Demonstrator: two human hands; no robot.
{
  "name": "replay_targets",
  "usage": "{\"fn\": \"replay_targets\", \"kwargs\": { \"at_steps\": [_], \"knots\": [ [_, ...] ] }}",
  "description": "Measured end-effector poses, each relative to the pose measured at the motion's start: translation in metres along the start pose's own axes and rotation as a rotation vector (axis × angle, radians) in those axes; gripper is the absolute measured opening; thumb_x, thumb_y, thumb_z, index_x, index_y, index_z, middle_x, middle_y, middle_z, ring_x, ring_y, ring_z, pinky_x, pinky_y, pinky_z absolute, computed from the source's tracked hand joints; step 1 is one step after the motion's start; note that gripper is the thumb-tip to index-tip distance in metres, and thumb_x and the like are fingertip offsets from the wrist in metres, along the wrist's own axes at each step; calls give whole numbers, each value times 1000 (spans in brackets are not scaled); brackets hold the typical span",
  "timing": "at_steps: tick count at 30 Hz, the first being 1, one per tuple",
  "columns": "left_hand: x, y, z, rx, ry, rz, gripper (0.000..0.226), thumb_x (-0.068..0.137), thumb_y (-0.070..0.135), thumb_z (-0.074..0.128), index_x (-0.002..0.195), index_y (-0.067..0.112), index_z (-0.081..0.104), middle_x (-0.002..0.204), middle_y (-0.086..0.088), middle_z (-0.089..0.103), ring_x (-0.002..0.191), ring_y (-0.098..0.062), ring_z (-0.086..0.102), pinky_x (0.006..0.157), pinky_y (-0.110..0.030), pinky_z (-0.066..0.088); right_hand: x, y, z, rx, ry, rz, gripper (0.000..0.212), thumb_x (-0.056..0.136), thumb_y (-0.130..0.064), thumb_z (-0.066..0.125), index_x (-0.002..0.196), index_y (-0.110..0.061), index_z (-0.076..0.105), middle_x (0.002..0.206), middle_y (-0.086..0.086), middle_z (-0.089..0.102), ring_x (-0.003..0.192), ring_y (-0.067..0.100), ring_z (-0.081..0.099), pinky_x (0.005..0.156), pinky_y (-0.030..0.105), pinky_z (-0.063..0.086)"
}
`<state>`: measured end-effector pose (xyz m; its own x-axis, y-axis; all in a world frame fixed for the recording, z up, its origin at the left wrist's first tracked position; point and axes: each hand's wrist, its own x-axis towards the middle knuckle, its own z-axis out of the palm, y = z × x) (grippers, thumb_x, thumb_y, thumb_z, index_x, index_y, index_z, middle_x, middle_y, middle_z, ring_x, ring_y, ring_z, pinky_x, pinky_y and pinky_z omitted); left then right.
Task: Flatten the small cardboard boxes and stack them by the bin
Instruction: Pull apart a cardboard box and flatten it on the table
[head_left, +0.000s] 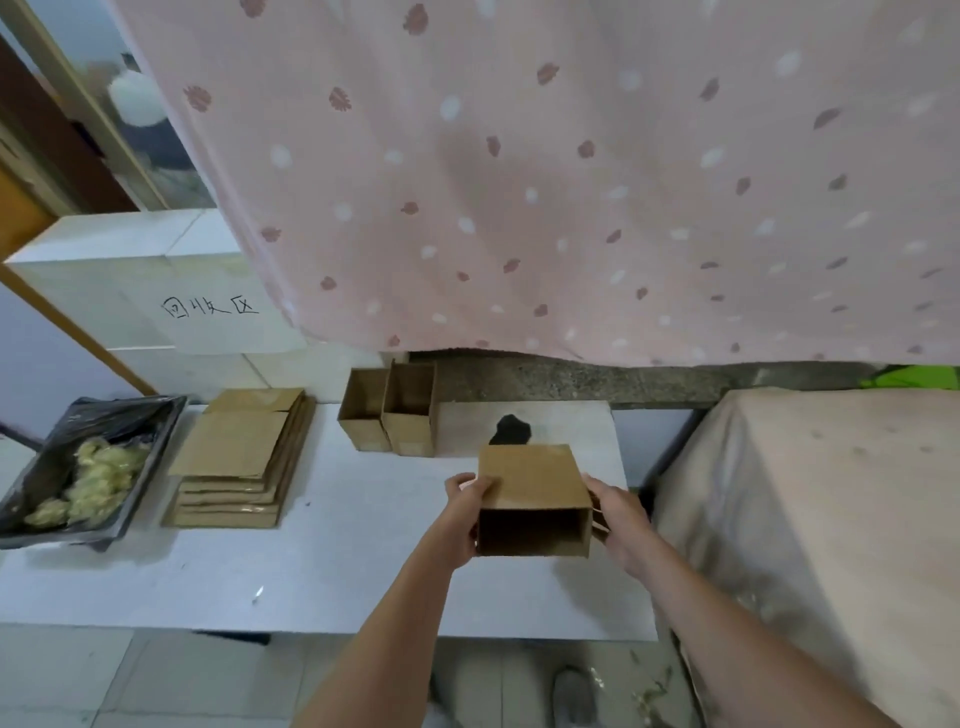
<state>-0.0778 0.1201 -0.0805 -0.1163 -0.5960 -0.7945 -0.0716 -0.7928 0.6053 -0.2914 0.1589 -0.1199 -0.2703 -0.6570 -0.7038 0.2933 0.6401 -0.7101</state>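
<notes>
Black-lined bin (78, 457) sits far left of the grip, a stack of flattened boxes (239, 462) just beside it on the white bench (332, 561). Two open cardboard boxes (389, 410) stand beyond and left of the grip. Left hand (465, 506) and right hand (618, 512) clasp opposite sides of a small cardboard box (530, 488), its open end facing the person, above the bench.

One cam only, head-worn, looks fwd and down at table (322, 571), close over both forearms; wide-angle.
</notes>
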Motion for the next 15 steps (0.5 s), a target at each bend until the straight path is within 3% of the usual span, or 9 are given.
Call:
{"fn": "replay_targets", "kwargs": {
  "at_steps": [3,7,11,13,15],
  "knots": [
    [-2,-7,21,72,44,55,69,92,46,66,144,37,22,124,-7,49,108,-29,55,94,-48,54,1,0,-21,-93,-31,28,33,94,-43,62,115,-18,64,112,2,69,102,22,65,86,37,54],
    [-3,-15,33,320,89,242,98,84,45,76,154,37,9,135,-7,46,112,-25,56,82,-36,57,2,-8,-32,-295,-47,-4,15,95,-37,62,101,-24,60,118,3,65,98,19,62,87,38,54],
    [1,-23,38,668,211,422,107,79,46,80,158,30,10,145,-2,39,132,-28,45,106,-50,47,-2,-12,-33,-510,91,-169,44,91,-37,63,131,-29,46,133,3,45,94,18,49,80,32,42],
    [5,-29,41,917,313,516,104,79,50,77,158,24,14,150,-3,39,137,-27,40,114,-48,36,-3,-16,-30,-595,94,-346,51,93,-36,61,139,-31,42,142,5,38,93,14,45,78,29,38],
    [8,-39,43,1056,291,560,101,79,48,75,158,22,17,155,-2,34,141,-27,34,117,-44,29,-9,-18,-22,-689,15,-427,55,94,-35,60,145,-34,38,145,4,36,99,15,46,81,27,38]
  ]
}}
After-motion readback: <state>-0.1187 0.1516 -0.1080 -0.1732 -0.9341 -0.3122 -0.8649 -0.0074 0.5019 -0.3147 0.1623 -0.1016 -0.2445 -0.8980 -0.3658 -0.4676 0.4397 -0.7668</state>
